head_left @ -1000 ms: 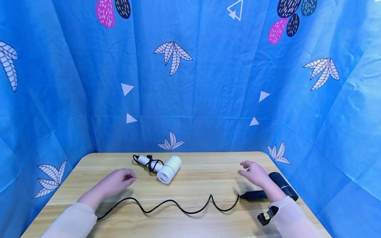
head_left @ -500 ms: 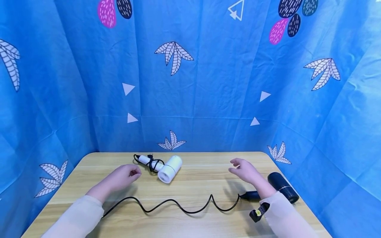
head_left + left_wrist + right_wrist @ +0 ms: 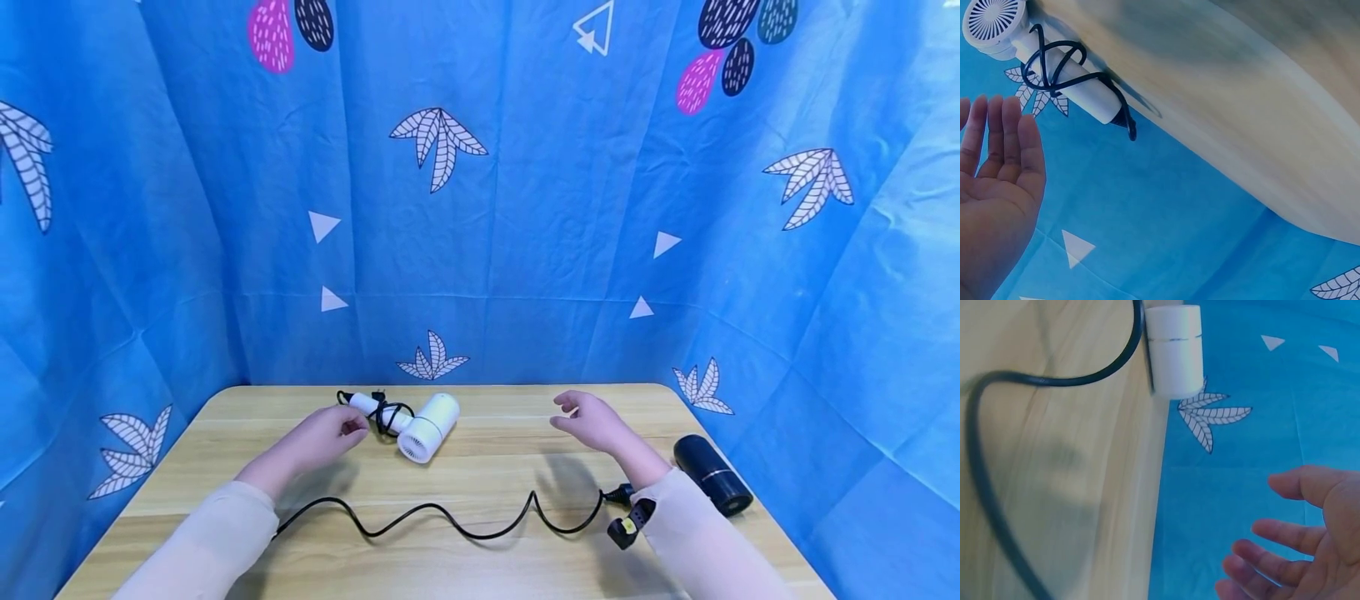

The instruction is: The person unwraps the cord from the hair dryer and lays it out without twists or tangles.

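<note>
A white hair dryer (image 3: 431, 425) lies at the back of the table, a black cord wound around its handle (image 3: 1094, 97). My left hand (image 3: 322, 437) hovers just left of it, holding nothing; its straight fingers show in the left wrist view. Over the right-centre of the table hangs my right hand (image 3: 592, 421), thumb and fingers spread and loosely bent around nothing. A black hair dryer (image 3: 712, 475) rests at the right, most of its handle hidden behind my right forearm. Its long black cord (image 3: 480, 537) snakes leftward across the table and passes behind my left sleeve.
The wooden table (image 3: 420, 575) has rounded back corners. Blue patterned curtain (image 3: 487, 250) encloses the back and both sides. A black device (image 3: 628, 525) is strapped on my right wrist.
My left hand has moved right and forward, closer to the white hair dryer. My right hand has moved left and forward, away from the black one. Both dryers and the cord have stayed put.
</note>
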`<state>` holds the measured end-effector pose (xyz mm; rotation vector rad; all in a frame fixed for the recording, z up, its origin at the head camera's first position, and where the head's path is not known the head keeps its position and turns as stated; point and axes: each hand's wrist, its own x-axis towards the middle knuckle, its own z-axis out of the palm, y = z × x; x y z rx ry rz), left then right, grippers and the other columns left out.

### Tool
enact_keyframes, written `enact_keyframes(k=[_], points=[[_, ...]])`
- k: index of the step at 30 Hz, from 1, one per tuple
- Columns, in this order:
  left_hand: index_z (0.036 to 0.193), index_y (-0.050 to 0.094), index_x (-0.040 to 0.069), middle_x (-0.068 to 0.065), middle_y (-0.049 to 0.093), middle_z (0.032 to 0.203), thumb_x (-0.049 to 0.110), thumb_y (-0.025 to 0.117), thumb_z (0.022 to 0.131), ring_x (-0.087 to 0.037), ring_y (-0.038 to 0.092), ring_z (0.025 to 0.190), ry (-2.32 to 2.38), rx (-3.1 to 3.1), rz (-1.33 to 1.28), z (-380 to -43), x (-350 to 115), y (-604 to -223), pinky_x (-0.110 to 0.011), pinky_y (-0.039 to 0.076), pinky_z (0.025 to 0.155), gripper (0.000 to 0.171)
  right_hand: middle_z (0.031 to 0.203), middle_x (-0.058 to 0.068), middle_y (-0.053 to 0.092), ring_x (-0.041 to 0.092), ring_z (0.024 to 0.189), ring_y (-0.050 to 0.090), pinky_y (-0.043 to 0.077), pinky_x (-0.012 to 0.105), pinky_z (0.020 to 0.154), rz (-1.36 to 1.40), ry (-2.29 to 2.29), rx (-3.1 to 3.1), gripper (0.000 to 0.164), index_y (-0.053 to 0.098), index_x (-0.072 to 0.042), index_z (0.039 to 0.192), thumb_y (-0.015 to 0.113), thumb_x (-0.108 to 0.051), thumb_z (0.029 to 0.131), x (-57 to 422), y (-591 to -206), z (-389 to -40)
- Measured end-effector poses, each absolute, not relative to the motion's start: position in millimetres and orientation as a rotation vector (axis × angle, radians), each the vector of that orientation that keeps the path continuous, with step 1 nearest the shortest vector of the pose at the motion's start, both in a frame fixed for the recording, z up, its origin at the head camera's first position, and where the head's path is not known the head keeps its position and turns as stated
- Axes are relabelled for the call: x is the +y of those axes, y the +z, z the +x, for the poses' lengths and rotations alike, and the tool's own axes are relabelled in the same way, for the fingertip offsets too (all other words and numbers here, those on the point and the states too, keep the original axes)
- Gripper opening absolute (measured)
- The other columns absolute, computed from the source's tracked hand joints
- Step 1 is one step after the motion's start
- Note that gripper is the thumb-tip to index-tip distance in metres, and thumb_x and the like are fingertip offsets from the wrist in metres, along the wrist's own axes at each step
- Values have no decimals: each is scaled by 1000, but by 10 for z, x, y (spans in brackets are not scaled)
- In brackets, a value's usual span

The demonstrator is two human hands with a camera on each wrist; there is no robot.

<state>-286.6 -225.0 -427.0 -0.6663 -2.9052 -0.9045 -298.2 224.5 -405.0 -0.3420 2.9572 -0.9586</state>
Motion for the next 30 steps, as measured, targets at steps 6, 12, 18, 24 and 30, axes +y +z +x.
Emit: enact_keyframes(k=[6,12,18,24,30], points=[[96,69,10,1,65,89,9,64,97,-12,59,85,-912,-2908,-664,-2923,-2182,-4259,-37,53,79,5,122,18,64,31,106,64,55,46,85,-369,-975,2936,44,61,-2,131,68,-27,95,2112,-4016,-3021],[98,70,7,2,64,89,10,65,96,-13,59,85,-907,-2914,-631,-3024,-2117,-4253,-35,52,78,6,122,16,64,31,108,63,55,46,85,-388,-1002,2926,44,61,-4,132,67,-27,96,1984,-3929,-3056],[100,69,6,1,65,89,11,64,97,-14,59,83,-905,-2927,-603,-3059,-2070,-4215,-35,52,75,8,121,15,65,30,108,63,55,46,86,-397,-1002,2912,44,62,-4,132,68,-27,95,1872,-3919,-3141],[99,69,6,2,65,86,11,64,97,-13,58,80,-899,-2935,-603,-3093,-2021,-4211,-34,52,74,7,120,16,66,30,107,64,55,45,85,-423,-986,2911,43,63,-2,130,69,-26,94,1786,-3916,-3168],[100,68,5,0,65,89,10,64,97,-15,60,83,-899,-2921,-594,-3152,-1979,-4214,-38,54,79,7,120,17,65,30,108,63,54,46,87,-443,-961,2898,42,63,-3,129,69,-26,94,1676,-3911,-3185]])
